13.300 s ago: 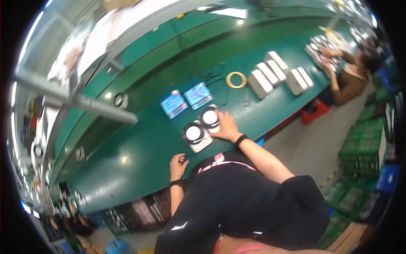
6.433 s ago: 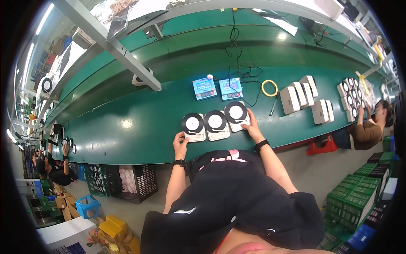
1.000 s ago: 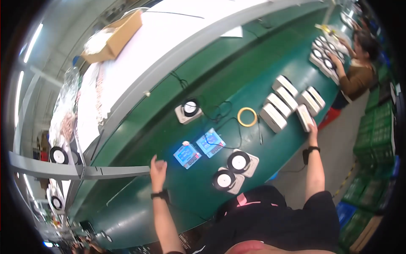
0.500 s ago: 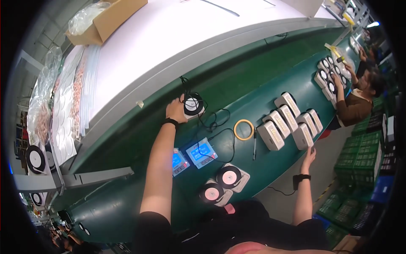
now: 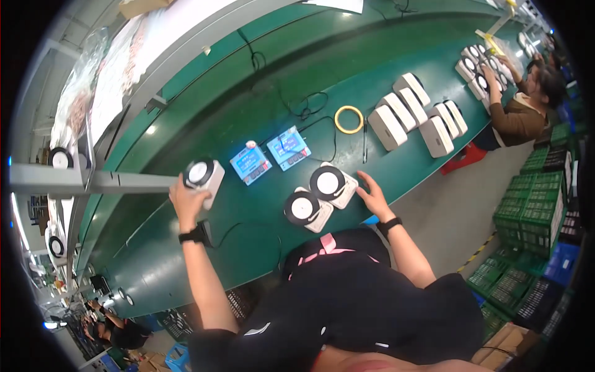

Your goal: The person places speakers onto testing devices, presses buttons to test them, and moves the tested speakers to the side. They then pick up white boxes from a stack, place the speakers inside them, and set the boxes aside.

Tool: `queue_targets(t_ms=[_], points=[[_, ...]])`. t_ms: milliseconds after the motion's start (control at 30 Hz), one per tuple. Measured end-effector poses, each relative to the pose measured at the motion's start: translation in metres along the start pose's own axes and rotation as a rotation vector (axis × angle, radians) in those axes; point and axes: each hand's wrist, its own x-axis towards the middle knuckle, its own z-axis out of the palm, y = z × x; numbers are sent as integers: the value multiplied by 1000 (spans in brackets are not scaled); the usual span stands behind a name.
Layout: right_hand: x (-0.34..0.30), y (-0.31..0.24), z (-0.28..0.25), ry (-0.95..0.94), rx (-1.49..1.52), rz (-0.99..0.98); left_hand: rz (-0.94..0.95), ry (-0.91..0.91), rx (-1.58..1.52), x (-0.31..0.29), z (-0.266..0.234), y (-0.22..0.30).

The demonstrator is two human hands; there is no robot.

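Observation:
My left hand point(image 5: 187, 201) is wrapped round a small white device shaped like a record player point(image 5: 214, 185), with a black disc point(image 5: 199, 173) on its face, at the left part of the bench. My right hand point(image 5: 375, 199) has its fingers apart and holds nothing. It hovers beside the nearer pair of similar devices, a right one point(image 5: 343, 194) and a left one point(image 5: 320, 221), lying disc up at the bench's near edge. Two blue-screened meters point(image 5: 251, 166) point(image 5: 289, 149) sit between my left hand and the far cables.
A yellow ring point(image 5: 349, 119), a black pen point(image 5: 365, 141) and several upright white devices point(image 5: 388, 128) stand to the right. Black cables point(image 5: 308, 106) lie on the green bench point(image 5: 248, 217). A metal post point(image 5: 142, 182) juts in at left. A co-worker point(image 5: 525, 115) handles devices far right.
My left hand has moved left and nearer, with a device in it. My right hand has left the upright devices for the nearer pair. The whole view has shifted.

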Motion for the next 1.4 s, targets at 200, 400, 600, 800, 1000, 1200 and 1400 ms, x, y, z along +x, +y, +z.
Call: queue_targets(t_ms=[200,400,600,800,1000,1200,1400], points=[[2,17,22,2,376,115,-134,17,-131,-161,59,-76],[8,22,28,56,279,65,-229,64,-65,-224,92,-35],[9,17,26,22,285,55,-234,153,-118,-201,137,-6],[8,15,28,14,259,14,-184,-49,-645,-198,172,-29],[6,16,31,57,278,41,-336,-210,-971,-202,181,-33],[3,6,33,21,302,66,-339,-161,-983,-203,187,-37],[5,12,30,1,268,42,-346,-138,-1000,-208,183,-31]])
